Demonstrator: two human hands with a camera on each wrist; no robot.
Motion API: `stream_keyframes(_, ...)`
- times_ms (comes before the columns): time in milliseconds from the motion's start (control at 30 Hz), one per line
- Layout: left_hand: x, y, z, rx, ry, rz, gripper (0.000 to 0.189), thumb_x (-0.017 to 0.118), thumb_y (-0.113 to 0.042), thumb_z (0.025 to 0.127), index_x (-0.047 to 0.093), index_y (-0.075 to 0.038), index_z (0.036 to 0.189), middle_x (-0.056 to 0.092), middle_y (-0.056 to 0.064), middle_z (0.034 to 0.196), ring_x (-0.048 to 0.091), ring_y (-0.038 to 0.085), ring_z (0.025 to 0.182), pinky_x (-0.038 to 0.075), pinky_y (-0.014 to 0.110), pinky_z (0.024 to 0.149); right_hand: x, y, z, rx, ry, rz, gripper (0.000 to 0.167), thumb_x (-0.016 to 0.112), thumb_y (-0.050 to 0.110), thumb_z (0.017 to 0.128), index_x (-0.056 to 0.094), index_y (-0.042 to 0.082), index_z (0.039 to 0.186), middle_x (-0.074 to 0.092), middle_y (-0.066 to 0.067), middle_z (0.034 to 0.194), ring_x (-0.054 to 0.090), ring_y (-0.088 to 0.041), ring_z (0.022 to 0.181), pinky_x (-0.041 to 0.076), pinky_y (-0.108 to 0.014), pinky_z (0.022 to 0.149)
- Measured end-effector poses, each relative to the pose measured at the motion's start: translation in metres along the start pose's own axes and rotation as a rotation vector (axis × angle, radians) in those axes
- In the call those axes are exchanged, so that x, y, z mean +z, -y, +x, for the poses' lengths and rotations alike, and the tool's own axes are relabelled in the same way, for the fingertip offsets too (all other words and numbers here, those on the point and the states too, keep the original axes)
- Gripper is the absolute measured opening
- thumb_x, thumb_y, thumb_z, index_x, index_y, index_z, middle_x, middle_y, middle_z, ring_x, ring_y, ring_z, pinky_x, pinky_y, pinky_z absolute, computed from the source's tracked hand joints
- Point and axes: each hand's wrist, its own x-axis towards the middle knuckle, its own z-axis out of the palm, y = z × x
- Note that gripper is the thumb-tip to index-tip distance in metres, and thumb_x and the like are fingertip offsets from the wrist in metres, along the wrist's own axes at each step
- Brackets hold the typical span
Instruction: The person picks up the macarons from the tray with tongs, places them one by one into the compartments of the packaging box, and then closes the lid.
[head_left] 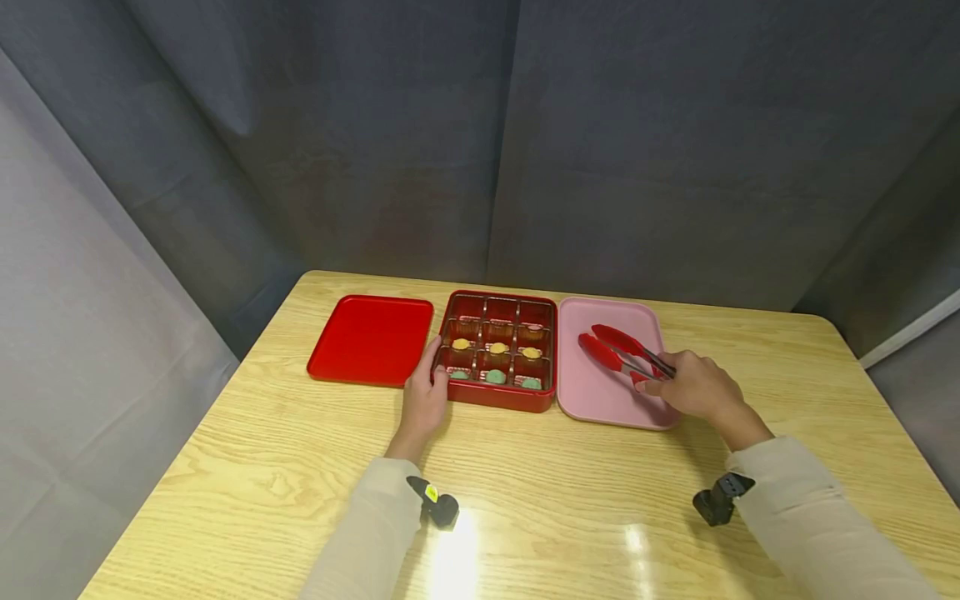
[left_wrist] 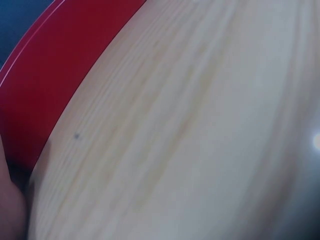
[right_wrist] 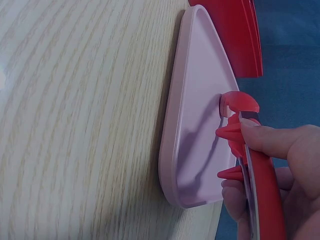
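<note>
My left hand point(head_left: 425, 402) holds the left front corner of a red divided box point(head_left: 495, 398), fingers along its side and thumb at the rim. Yellow pieces point(head_left: 498, 348) sit in the box's middle row, green pieces point(head_left: 495, 377) in the front row. In the left wrist view, part of that hand point(left_wrist: 11, 210) shows beside the box's red wall point(left_wrist: 55, 65). My right hand point(head_left: 701, 387) grips red-tipped tongs point(head_left: 618, 350) over a pink tray point(head_left: 600, 406). The tongs' tips stand apart, pointing left. The right wrist view shows thumb and fingers around the tongs' red handle point(right_wrist: 265, 195).
A flat red lid point(head_left: 375, 337) lies left of the box on the wooden table point(head_left: 540, 500). The pink tray stands close against the box's right side. Dark curtains point(head_left: 495, 150) hang behind the table's back edge, and a pale curtain point(head_left: 97, 333) hangs at the left.
</note>
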Motion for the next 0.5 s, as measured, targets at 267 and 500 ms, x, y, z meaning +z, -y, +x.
stream_keyframes(267, -0.0005, -0.0015, -0.0014, 0.004, 0.000, 0.000, 0.050, 0.039, -0.019, 0.096, 0.036, -0.028, 0.146, 0.042, 0.004, 0.146, 0.036, 0.018, 0.055, 0.043, 0.039, 0.075, 0.0035, -0.0016, 0.0034, 0.010, 0.006, -0.008, 0.074, 0.069, 0.044, 0.080, 0.049, -0.006, 0.132, 0.059, -0.012, 0.081, 0.050, -0.022, 0.067, 0.033, -0.030, 0.053)
stream_keyframes(500, -0.0004, -0.0017, -0.0006, 0.011, -0.011, 0.000, 0.051, 0.039, -0.018, 0.095, 0.037, -0.026, 0.145, 0.044, 0.005, 0.145, 0.052, 0.027, 0.080, 0.044, 0.044, 0.087, 0.0070, -0.0006, 0.0054, 0.015, 0.008, -0.007, 0.078, 0.070, 0.043, 0.079, 0.046, -0.007, 0.134, 0.062, -0.021, 0.100, 0.053, -0.027, 0.077, 0.036, -0.031, 0.056)
